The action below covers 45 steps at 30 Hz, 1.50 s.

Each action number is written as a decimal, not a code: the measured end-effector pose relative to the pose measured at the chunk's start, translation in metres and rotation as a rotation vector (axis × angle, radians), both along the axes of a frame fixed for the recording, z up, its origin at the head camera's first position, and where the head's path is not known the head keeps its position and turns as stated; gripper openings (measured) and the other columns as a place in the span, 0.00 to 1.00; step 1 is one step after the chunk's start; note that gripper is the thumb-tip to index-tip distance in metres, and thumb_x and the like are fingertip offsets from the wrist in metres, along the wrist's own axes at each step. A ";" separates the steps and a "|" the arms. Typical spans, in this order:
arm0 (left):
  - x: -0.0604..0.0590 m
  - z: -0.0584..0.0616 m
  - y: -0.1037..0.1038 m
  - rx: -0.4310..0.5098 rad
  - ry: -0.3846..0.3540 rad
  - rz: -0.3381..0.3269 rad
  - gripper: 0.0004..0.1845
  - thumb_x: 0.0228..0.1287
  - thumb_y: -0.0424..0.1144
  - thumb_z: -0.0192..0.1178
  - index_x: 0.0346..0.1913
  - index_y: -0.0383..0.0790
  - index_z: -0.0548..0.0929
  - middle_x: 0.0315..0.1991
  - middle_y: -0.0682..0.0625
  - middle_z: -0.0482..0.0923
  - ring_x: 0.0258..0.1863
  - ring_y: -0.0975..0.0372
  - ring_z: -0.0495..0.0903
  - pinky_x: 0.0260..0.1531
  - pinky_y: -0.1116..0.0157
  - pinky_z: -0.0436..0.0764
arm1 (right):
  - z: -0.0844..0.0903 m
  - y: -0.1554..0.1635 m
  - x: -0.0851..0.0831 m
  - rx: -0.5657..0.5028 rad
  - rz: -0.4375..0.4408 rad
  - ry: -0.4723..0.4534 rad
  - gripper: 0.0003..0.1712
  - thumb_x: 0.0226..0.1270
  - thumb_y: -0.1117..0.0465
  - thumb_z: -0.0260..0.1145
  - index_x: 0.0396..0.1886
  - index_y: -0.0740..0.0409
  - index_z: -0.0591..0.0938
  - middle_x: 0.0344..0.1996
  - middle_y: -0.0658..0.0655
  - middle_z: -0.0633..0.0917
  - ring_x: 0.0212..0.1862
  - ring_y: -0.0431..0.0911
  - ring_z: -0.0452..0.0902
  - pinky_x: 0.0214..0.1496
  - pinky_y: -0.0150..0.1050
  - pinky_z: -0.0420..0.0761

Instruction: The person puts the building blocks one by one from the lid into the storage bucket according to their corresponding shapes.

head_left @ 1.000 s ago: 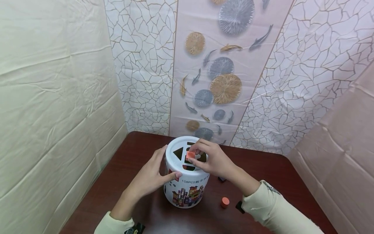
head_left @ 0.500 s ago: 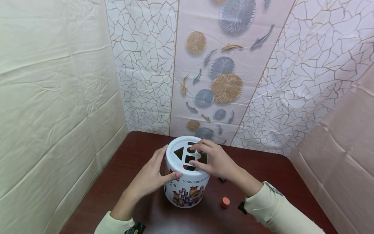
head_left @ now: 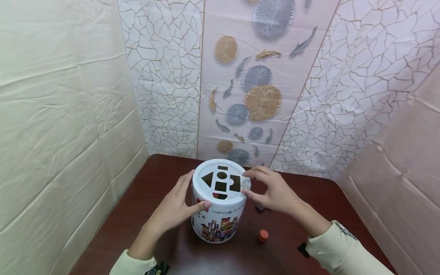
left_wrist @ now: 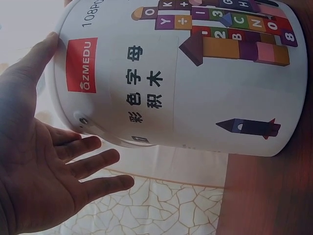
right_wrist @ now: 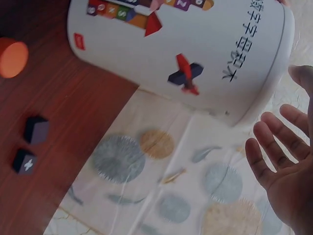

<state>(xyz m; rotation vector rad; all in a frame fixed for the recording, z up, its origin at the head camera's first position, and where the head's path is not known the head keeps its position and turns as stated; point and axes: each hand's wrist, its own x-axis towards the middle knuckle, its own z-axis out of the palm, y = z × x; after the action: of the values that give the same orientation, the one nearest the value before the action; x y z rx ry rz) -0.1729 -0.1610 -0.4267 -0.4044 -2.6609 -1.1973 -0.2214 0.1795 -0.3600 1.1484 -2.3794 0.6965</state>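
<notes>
The left hand (head_left: 175, 208) lay spread against the white bucket (head_left: 218, 214), thumb at its rim. The right hand (head_left: 275, 193) hovered wide, empty, beside the lid (head_left: 220, 181).

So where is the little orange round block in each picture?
Head view: the orange round block lies low and right of centre on the table, right of the white bucket.
Left wrist view: not in it.
Right wrist view: the orange round block is at the far left edge, near the top.
Shared landmark: the white bucket shows in all three views.
</notes>
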 end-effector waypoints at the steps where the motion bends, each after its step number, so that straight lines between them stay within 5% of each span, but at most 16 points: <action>1: 0.000 0.000 0.000 0.000 0.003 0.001 0.64 0.58 0.82 0.69 0.91 0.63 0.50 0.88 0.53 0.58 0.85 0.50 0.67 0.76 0.34 0.74 | 0.000 0.004 0.001 -0.001 -0.006 0.000 0.26 0.65 0.53 0.85 0.61 0.48 0.89 0.57 0.46 0.88 0.56 0.42 0.86 0.56 0.49 0.90; 10: -0.001 -0.002 -0.002 -0.004 0.007 0.011 0.63 0.58 0.81 0.69 0.90 0.66 0.51 0.88 0.54 0.58 0.84 0.50 0.68 0.76 0.34 0.75 | -0.010 0.035 0.007 -0.005 -0.105 0.016 0.24 0.67 0.55 0.84 0.61 0.45 0.89 0.56 0.46 0.89 0.54 0.43 0.88 0.54 0.48 0.90; 22: 0.001 -0.004 -0.001 -0.003 0.017 0.008 0.62 0.59 0.81 0.69 0.90 0.70 0.49 0.88 0.55 0.58 0.84 0.50 0.69 0.75 0.33 0.75 | -0.060 0.071 0.015 -0.011 -0.191 0.003 0.22 0.65 0.57 0.85 0.58 0.45 0.90 0.51 0.40 0.89 0.49 0.39 0.87 0.52 0.41 0.89; 27: 0.001 -0.004 -0.001 -0.002 0.019 0.006 0.62 0.59 0.81 0.69 0.90 0.71 0.49 0.88 0.55 0.58 0.84 0.50 0.68 0.75 0.33 0.75 | -0.086 0.080 0.021 -0.034 -0.184 -0.003 0.23 0.62 0.59 0.86 0.56 0.44 0.90 0.49 0.38 0.89 0.47 0.35 0.86 0.51 0.31 0.85; 36: 0.001 -0.003 0.000 -0.001 0.014 0.006 0.62 0.58 0.82 0.69 0.90 0.72 0.48 0.88 0.55 0.58 0.84 0.51 0.68 0.76 0.33 0.74 | -0.140 0.088 0.038 -0.005 -0.183 -0.121 0.23 0.61 0.52 0.88 0.55 0.48 0.90 0.44 0.39 0.87 0.43 0.36 0.84 0.43 0.38 0.88; 41: 0.000 -0.002 0.001 -0.003 0.011 0.004 0.62 0.58 0.82 0.69 0.90 0.72 0.48 0.88 0.55 0.58 0.85 0.50 0.67 0.76 0.33 0.74 | -0.156 0.089 0.042 0.027 -0.156 -0.227 0.24 0.63 0.47 0.87 0.54 0.51 0.91 0.43 0.43 0.85 0.43 0.38 0.84 0.42 0.38 0.87; 45: 0.000 -0.002 0.002 -0.007 0.012 0.002 0.62 0.58 0.82 0.69 0.90 0.71 0.48 0.88 0.55 0.58 0.85 0.50 0.67 0.76 0.32 0.74 | -0.164 0.089 0.042 0.027 -0.097 -0.227 0.17 0.66 0.53 0.85 0.51 0.49 0.92 0.41 0.44 0.84 0.42 0.35 0.81 0.41 0.33 0.84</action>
<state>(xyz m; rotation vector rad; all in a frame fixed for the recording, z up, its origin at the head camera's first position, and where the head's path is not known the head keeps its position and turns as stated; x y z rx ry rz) -0.1733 -0.1593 -0.4292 -0.4082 -2.6556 -1.1818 -0.1798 0.2682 -0.5243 1.0035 -2.6196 0.8019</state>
